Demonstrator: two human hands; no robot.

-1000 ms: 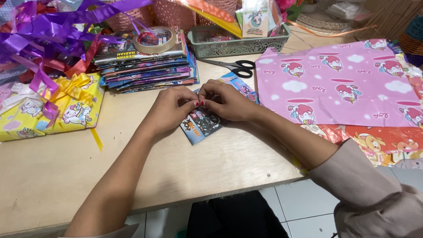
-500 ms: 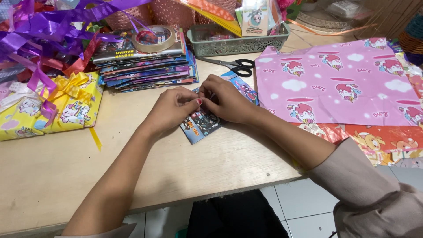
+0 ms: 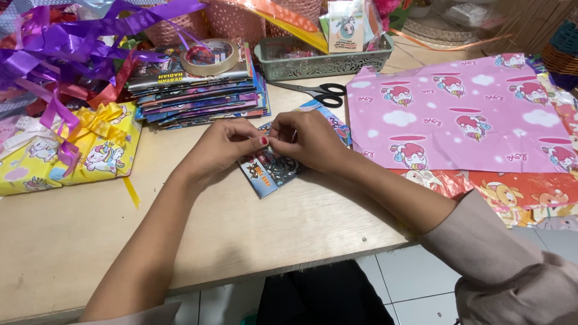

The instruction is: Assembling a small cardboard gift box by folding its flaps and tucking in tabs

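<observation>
My left hand (image 3: 220,148) and my right hand (image 3: 307,139) meet fingertip to fingertip over a small flat packet wrapped in dark printed paper (image 3: 269,170) that lies on the wooden table (image 3: 72,241). Both hands pinch something tiny at the packet's upper edge; what it is stays hidden between the fingers. A blue printed edge of the packet (image 3: 337,123) shows beyond my right hand. Black-handled scissors (image 3: 316,92) lie just behind the hands.
A stack of printed booklets (image 3: 192,90) with a tape roll (image 3: 209,56) on top sits at the back left. A yellow wrapped gift (image 3: 72,150) with ribbons lies at left. Pink wrapping paper (image 3: 457,114) covers the right side, above orange paper (image 3: 518,192). A grey basket (image 3: 325,60) stands behind.
Both hands stay over the packet, with only small finger movements at its upper edge. The view has shifted slightly.
</observation>
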